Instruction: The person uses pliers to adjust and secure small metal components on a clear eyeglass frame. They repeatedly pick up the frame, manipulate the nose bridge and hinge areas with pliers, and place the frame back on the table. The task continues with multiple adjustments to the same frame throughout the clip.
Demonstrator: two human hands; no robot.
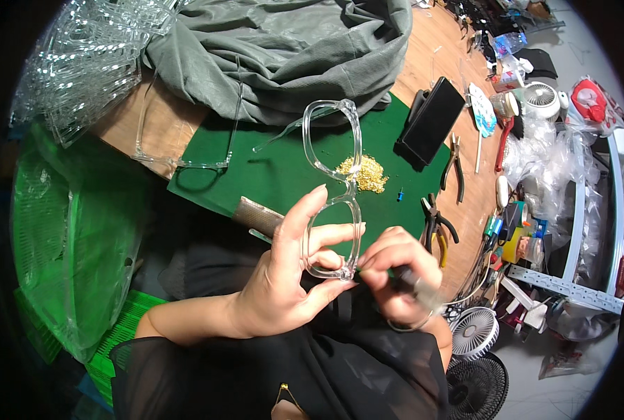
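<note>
My left hand [273, 287] is closed on a clear plastic eyeglasses frame [357, 210], held upright on end above the green mat [270, 171]. Its fingers pass through and around the lower lens opening, and the thumb presses near the lower hinge corner. At that same corner, my right hand [399, 273] grips a small tool with a greyish handle [420, 292], smeared by motion; its tip is hidden. One clear temple arm [277, 140] reaches out leftward from the frame's top. Behind the frame lies a heap of tiny gold-coloured parts [369, 173].
Another clear frame [203, 166] rests at the table's left edge, near a pile of clear frames [88, 63]. Grey cloth [277, 56] covers the back. Right of the mat are a black phone [434, 119], pliers [454, 168], more pliers [434, 227] and a white fan [474, 332].
</note>
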